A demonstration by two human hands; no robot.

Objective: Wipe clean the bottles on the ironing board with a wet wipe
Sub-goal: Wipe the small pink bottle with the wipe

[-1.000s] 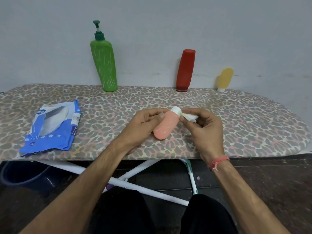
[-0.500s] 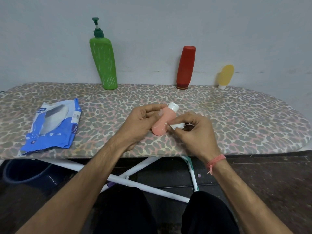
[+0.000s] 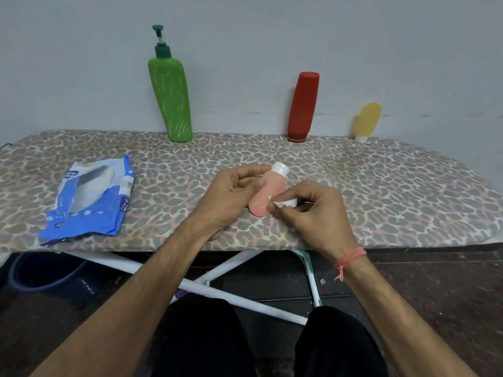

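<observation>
Item one, a small pink bottle [image 3: 268, 192] with a white cap [image 3: 279, 168], is lying tilted over the near middle of the leopard-print ironing board [image 3: 381, 186], cap pointing away from the person. The left hand [image 3: 231, 194] is gripping it from the left side, fingers [image 3: 249, 170] curling round the neck end and thumb lying against the body. The right hand [image 3: 313, 213] is pinching a small folded wet wipe [image 3: 284, 203] between thumb and fingers and is pressing it against the lower right side of the pink bottle; a pink thread band [image 3: 349, 258] is sitting on that wrist. Item two, a tall green pump bottle [image 3: 170, 99], is standing upright at the far edge of the board against the wall, white streaks showing on its body. Item three, a red bottle [image 3: 303, 104], is standing on its cap to the right of the green one. Item four, a small yellow bottle [image 3: 368, 119], is standing on its white cap further right, also against the wall. Item five, a blue wet wipe packet [image 3: 89, 197], is lying flat on the left part of the board, its flap open and white wipes showing inside. Contents of the four bottles cannot be told. A dark blue bucket [image 3: 46, 273] is sitting on the floor under the left end of the board.
</observation>
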